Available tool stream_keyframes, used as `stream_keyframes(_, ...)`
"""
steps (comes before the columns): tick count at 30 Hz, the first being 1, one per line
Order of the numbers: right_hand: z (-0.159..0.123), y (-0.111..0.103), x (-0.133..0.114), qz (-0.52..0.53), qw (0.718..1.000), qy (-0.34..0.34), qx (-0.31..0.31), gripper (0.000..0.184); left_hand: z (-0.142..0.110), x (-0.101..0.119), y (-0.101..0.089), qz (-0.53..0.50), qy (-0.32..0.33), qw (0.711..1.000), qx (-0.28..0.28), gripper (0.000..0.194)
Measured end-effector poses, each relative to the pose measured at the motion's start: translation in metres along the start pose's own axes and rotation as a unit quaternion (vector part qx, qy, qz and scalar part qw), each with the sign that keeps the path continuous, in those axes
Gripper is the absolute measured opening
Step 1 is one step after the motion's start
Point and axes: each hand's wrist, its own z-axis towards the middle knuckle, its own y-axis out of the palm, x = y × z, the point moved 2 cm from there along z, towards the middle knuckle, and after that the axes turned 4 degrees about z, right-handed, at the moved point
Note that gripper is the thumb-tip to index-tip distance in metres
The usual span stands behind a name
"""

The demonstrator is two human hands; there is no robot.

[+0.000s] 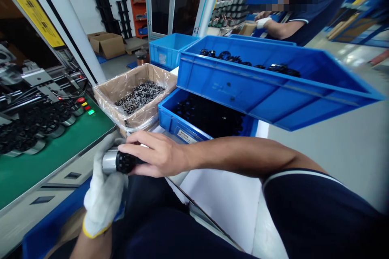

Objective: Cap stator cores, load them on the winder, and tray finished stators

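Head view takes in a crowded workstation, and the biggest thing I notice is the long upper blue bin [231, 83], with dark pieces in it, sitting above a lower blue bin [169, 122] full of black parts. Left of these runs a green worktop [18, 180], bearing a cluster of black-and-silver pieces [45, 125] beneath a machine [38, 77]. Beyond the bins, a co-worker [322, 12] in a dark shirt is busy at another place. Between worktop and bins stands a plastic-lined cardboard box [148, 114] heaped with metal rings [138, 97].

Down in front, the person's two hands meet just in front of the cardboard box, over the lap. The left hand [102, 190], in a white glove, is curled round the silver side of a silver-and-black part [117, 162]; the bare right hand [161, 153] has fingers and thumb closed about its black end. The part lies roughly level between them.

To do this well, I'd say, keep both ends in one straight line, let the glove grip the smooth metal firmly without squeezing hard, and spread the bare fingertips evenly so the toothed-looking black end doesn't tilt.
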Motion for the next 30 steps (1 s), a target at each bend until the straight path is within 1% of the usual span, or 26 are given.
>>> stream_keyframes(2, 0.003, -0.002, 0.0, -0.004, 1.0, -0.016, -0.012, 0.034, 0.003, -0.001, -0.013, 0.011, -0.019, 0.999, -0.028, 0.052)
stream_keyframes(5, 0.008, -0.006, -0.003, -0.007, 0.999, -0.036, -0.029, 0.033, 0.006, 0.003, -0.024, -0.032, -0.036, 0.998, -0.047, 0.051)
stream_keyframes(7, 0.01, -0.008, -0.004, -0.016, 0.999, -0.032, -0.029, 0.032, 0.006, 0.009, -0.023, -0.043, -0.034, 0.998, -0.031, 0.05)
stream_keyframes(10, 0.009, -0.008, -0.005, -0.026, 0.999, -0.015, -0.043, 0.037, 0.004, 0.019, -0.016, -0.004, -0.038, 0.999, 0.017, 0.049)
stream_keyframes(11, 0.008, -0.008, -0.005, -0.023, 0.998, -0.013, -0.051, 0.038, 0.004, 0.021, -0.014, 0.007, -0.044, 0.999, 0.025, 0.049)
stream_keyframes(13, 0.006, -0.007, -0.006, -0.011, 0.998, -0.018, -0.054, 0.036, 0.003, 0.02, -0.013, 0.008, -0.059, 0.998, 0.015, 0.05)
stream_keyframes(15, 0.004, -0.006, -0.007, 0.019, 0.999, -0.017, -0.046, 0.033, 0.004, 0.015, -0.016, -0.015, -0.073, 0.997, -0.009, 0.052)
stream_keyframes(16, 0.004, -0.007, -0.008, 0.04, 0.998, -0.013, -0.041, 0.035, 0.004, 0.012, -0.018, -0.035, -0.078, 0.996, -0.016, 0.053)
stream_keyframes(18, 0.005, -0.007, -0.008, 0.086, 0.996, 0.001, -0.036, 0.04, 0.005, 0.007, -0.021, -0.086, -0.08, 0.993, -0.012, 0.058)
stream_keyframes(20, 0.007, -0.009, -0.007, 0.13, 0.991, 0.021, -0.034, 0.044, 0.005, 0.007, -0.02, -0.122, -0.08, 0.989, -0.01, 0.066)
stream_keyframes(21, 0.008, -0.009, -0.007, 0.145, 0.988, 0.033, -0.029, 0.045, 0.005, 0.009, -0.018, -0.125, -0.078, 0.989, -0.013, 0.067)
stream_keyframes(23, 0.009, -0.011, -0.005, 0.163, 0.985, 0.056, -0.018, 0.047, 0.004, 0.015, -0.013, -0.095, -0.063, 0.993, -0.018, 0.066)
stream_keyframes(25, 0.01, -0.013, -0.004, 0.171, 0.983, 0.074, -0.006, 0.05, 0.005, 0.019, -0.011, -0.046, -0.034, 0.998, -0.014, 0.059)
stream_keyframes(27, 0.011, -0.014, -0.004, 0.172, 0.981, 0.085, 0.002, 0.053, 0.006, 0.017, -0.013, -0.018, -0.019, 1.0, 0.005, 0.058)
stream_keyframes(30, 0.012, -0.015, -0.004, 0.149, 0.985, 0.091, 0.014, 0.052, 0.012, 0.008, -0.021, -0.035, -0.037, 0.997, 0.052, 0.065)
